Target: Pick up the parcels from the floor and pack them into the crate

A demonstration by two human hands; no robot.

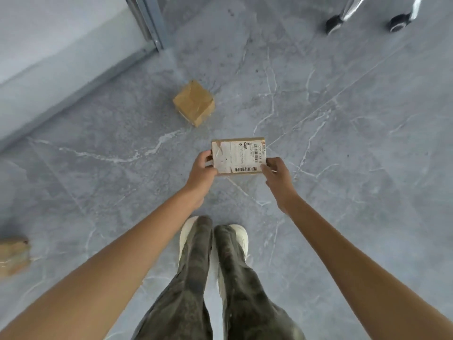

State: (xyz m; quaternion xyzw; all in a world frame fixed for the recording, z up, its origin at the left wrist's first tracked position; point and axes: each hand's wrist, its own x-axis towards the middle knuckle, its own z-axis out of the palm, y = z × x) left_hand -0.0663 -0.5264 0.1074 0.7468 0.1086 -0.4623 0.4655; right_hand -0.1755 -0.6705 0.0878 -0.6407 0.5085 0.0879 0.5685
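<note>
A flat cardboard parcel point(237, 155) with a white shipping label and barcodes sits in front of my feet, held between both hands. My left hand point(201, 168) grips its left edge and my right hand point(277, 173) grips its lower right corner. A small brown box-shaped parcel point(194, 103) lies on the grey floor a little farther ahead and to the left. Another brown parcel point(13, 256) lies at the left edge of view. No crate is in view.
The grey marbled floor point(343, 148) stretches to the right. A pale wall with a metal frame point(149, 23) runs along the upper left. Two black castor wheels of a chair point(398, 22) stand at the top right. My legs and white shoes point(213, 241) are below the hands.
</note>
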